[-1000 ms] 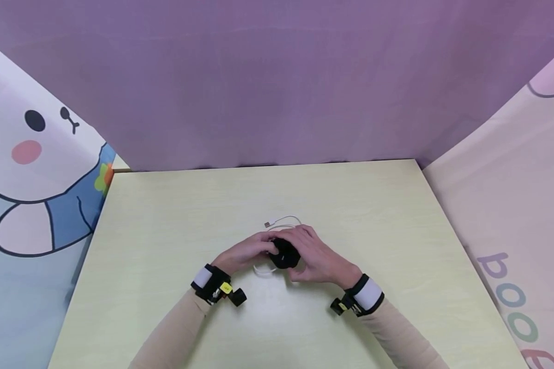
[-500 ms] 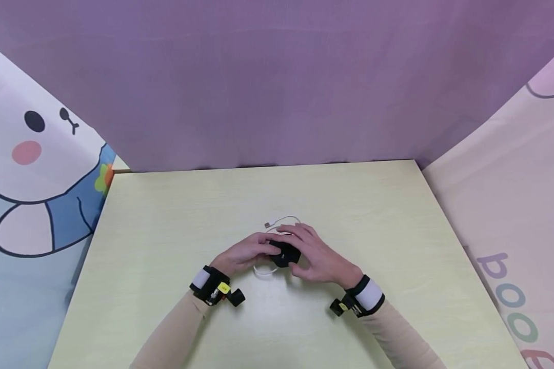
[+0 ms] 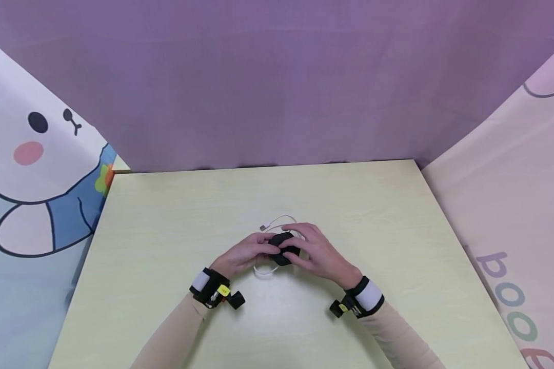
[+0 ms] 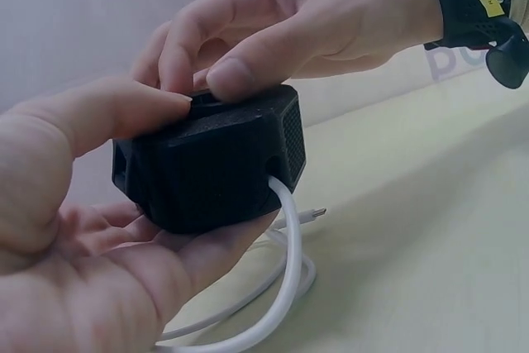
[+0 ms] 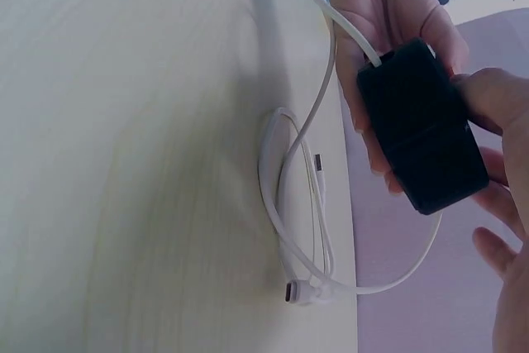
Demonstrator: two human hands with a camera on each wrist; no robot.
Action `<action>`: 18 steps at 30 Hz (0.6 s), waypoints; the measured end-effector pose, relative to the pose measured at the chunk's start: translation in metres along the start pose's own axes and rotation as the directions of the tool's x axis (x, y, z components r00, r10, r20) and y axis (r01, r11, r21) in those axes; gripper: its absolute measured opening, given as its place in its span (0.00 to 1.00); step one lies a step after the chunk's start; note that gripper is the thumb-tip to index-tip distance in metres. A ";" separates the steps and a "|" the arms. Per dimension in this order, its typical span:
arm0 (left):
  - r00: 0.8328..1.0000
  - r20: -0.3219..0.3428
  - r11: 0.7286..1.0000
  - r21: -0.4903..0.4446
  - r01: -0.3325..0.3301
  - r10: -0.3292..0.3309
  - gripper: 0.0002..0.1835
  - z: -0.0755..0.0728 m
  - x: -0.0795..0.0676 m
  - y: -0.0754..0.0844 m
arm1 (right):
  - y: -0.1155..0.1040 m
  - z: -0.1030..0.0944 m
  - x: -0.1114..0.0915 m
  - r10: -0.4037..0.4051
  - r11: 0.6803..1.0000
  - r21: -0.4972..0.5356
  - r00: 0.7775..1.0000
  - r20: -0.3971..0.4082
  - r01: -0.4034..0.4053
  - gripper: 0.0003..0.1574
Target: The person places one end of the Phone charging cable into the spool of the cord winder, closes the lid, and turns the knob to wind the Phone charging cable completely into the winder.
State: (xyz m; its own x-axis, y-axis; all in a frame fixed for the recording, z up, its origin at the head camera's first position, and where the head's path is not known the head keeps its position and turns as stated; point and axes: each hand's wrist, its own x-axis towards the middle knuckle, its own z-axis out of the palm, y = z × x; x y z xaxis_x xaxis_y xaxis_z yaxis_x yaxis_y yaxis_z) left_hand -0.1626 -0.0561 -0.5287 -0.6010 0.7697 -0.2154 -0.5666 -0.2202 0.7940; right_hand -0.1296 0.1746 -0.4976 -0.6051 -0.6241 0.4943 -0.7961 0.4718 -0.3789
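Observation:
A black box-shaped case [image 3: 282, 258] with angled corners is held above the table; a white cable [image 4: 289, 262] comes out of a hole in its side. My left hand [image 3: 244, 254] holds the case, thumb on top and fingers underneath, as the left wrist view shows. With thumb and bent fingers my right hand [image 3: 320, 256] pinches at the top of the case. The exact part between those fingertips is hidden. In the right wrist view the underside of the case [image 5: 421, 126] faces the camera, and the cable lies looped below with a plug [image 5: 293, 292] at one end.
The pale wooden table [image 3: 175, 215] spreads around both hands. A USB plug [image 3: 264, 227] lies just beyond the hands. A purple curtain [image 3: 277, 87] hangs behind the table, with printed cloths to the left [image 3: 32, 205] and right [image 3: 503, 195]. Both wrists wear strapped cameras.
My right hand has let go of the case's right side, and its fingertips have moved onto the top. The case has tilted slightly in my left hand. The USB plug has shifted a little left.

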 end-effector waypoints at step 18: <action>1.000 -0.013 0.997 0.073 0.023 -0.022 0.28 0.003 -0.002 0.002 | -0.002 -0.023 0.006 0.025 0.998 -0.055 0.979 0.204 -0.014 0.14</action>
State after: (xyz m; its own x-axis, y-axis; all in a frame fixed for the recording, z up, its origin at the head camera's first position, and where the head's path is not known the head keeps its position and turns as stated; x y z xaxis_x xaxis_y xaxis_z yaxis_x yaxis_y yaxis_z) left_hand -0.1609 -0.0563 -0.5254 -0.5962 0.7661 -0.2402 -0.5373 -0.1584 0.8284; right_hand -0.1317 0.1840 -0.4762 -0.6113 -0.7262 0.3144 -0.7866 0.5141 -0.3420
